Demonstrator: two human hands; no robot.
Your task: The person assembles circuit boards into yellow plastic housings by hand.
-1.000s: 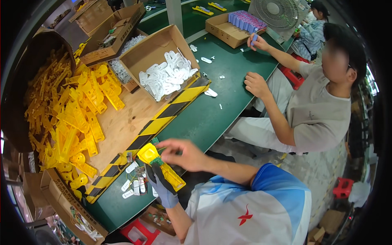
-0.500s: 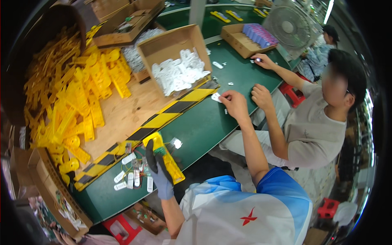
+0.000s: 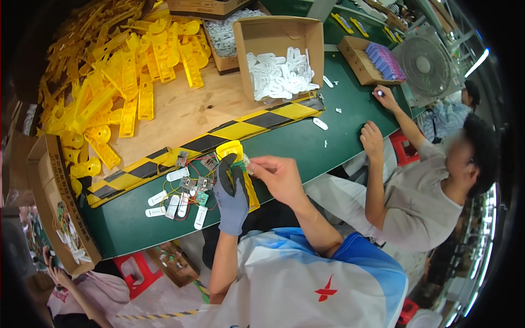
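Note:
My left hand (image 3: 232, 201), in a grey and black glove, is closed around a long yellow plastic housing (image 3: 252, 195). A small green circuit board (image 3: 238, 166) shows inside it, partly covered by the gloved fingers. My bare right hand (image 3: 281, 179) reaches the housing's right edge, thumb and forefinger pinched at the board. Between those fingertips is a small pale piece, too small to name. Beside my left hand, a cluster of white oval plastic parts (image 3: 172, 206) and small boards with thin red and yellow wires (image 3: 188, 184) lies on the green table.
Yellow housings (image 3: 123, 82) are heaped at the left on a wooden board edged with striped tape (image 3: 219, 135). A carton (image 3: 279, 30) of white parts stands behind. One white part (image 3: 320, 124) lies on the green table (image 3: 284, 134). A co-worker (image 3: 421, 191) sits to the right.
My right hand has left the loose white part on the table and come left to the yellow housing. The view has shifted; my left hand keeps its hold.

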